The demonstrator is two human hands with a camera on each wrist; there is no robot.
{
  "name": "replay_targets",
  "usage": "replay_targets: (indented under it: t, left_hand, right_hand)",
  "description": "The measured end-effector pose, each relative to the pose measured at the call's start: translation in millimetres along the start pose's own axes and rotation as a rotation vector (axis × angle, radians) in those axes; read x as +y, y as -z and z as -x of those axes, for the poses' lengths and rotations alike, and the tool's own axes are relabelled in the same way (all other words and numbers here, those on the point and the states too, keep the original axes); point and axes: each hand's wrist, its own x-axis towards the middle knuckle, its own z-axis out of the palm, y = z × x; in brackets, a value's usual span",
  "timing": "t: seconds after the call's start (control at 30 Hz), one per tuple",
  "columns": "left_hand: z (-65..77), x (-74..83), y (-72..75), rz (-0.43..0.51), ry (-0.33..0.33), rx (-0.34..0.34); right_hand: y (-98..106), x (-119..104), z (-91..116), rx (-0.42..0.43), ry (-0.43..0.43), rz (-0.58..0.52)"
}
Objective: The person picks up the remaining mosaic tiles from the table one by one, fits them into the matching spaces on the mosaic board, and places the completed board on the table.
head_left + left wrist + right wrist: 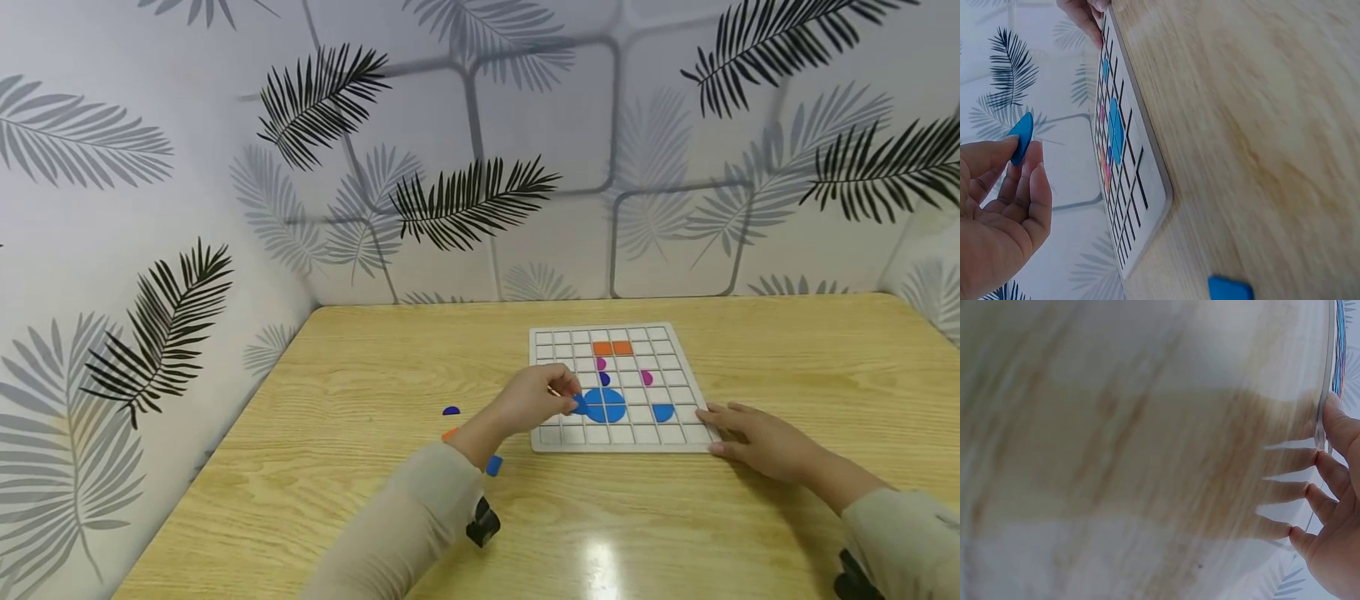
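My left hand (534,400) pinches a small blue tile with a curved edge (1024,137) between thumb and fingertips, over the left part of a white grid board (551,436). Under and beside it in the head view, blue tiles form a round shape (613,407) on the grid. At the board's front right corner, my right hand (772,443) has its fingers spread, thumb at the corner and fingertips at the right edge. Also on the grid lie two orange squares (622,347), magenta half-rounds (647,378), a dark blue half-round (604,379) and another blue curved tile (663,412).
Left of the board, loose on the wooden table (337,492), lie a dark blue half-round piece (451,411), an orange piece (449,434) partly hidden by the left wrist, and a blue piece (494,465). A leaf-patterned wall (555,242) stands behind the table.
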Motion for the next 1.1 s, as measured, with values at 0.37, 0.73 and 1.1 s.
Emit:
replay_targets:
  t: [0.37,0.73,1.1]
  left_hand:
    - [-21.7,11.8,-14.4,-0.058,-0.044,0.001]
    - [-37.4,14.4,-29.5,-0.092,-0.014,-0.004]
    - [-54.0,15.5,-48.4,-0.114,0.028,-0.004]
  right_hand:
    - [0,0,0,-0.004,-0.009,0.013]
    - [-1,0,0,-0.011,-0.011,0.006]
    - [-1,0,0,0.009,-0.012,0.013]
